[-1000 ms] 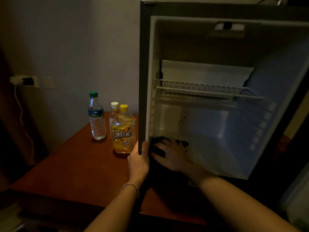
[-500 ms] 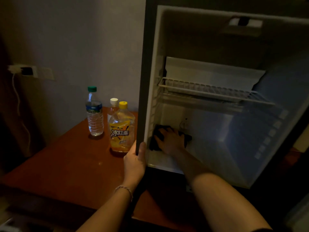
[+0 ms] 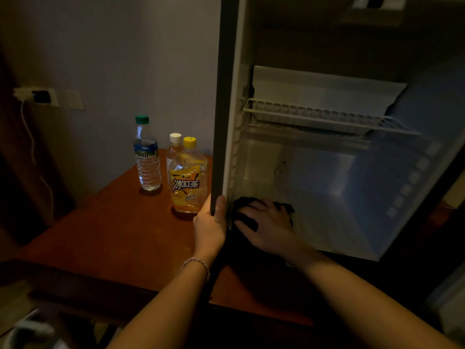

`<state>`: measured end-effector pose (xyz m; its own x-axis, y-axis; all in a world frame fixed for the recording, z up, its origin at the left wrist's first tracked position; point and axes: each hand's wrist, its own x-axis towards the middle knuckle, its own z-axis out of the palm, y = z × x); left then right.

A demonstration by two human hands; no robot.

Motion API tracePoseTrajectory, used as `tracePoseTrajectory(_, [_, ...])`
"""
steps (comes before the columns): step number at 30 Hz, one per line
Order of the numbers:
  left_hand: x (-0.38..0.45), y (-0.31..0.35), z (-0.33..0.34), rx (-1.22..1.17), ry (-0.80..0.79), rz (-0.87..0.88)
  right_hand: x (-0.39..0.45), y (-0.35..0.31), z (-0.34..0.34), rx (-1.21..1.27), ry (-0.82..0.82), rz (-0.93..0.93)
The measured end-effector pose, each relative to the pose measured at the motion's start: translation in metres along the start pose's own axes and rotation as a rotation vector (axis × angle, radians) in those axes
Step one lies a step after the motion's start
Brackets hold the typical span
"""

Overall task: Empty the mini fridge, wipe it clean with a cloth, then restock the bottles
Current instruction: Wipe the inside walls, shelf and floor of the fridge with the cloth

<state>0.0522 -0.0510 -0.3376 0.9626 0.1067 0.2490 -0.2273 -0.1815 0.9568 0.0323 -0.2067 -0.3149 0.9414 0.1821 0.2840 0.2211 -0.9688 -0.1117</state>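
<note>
The mini fridge (image 3: 352,197) stands open with nothing on its floor or its wire shelf (image 3: 324,117). My left hand (image 3: 210,222) grips the fridge's dark left edge (image 3: 224,109) near the bottom. My right hand (image 3: 266,225) presses a dark cloth (image 3: 245,206) flat on the fridge floor at the front left corner. Three bottles stand on the wooden table left of the fridge: a clear water bottle (image 3: 147,157) with a green cap, a yellow iced-tea bottle (image 3: 188,180), and a white-capped bottle (image 3: 175,144) mostly hidden behind it.
The reddish wooden table (image 3: 113,235) carries the fridge and bottles. A wall socket (image 3: 40,96) with a white cable hanging from it sits at the left. The room is dim. Something pale lies at the bottom left corner, too dark to identify.
My right hand pushed the cloth toward the back of the fridge floor, then drew it forward again to the front left corner. My left hand kept its grip on the edge.
</note>
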Motion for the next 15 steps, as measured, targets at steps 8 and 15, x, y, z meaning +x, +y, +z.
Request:
tracePoseTrajectory(8, [0.0, -0.001, 0.001, -0.005, 0.019, 0.014, 0.033, 0.018, 0.006, 0.035, 0.043, 0.004])
tracePoseTrajectory(15, [0.004, -0.001, 0.003, -0.002, 0.03, 0.011, 0.095, 0.048, 0.016, -0.036, -0.049, 0.12])
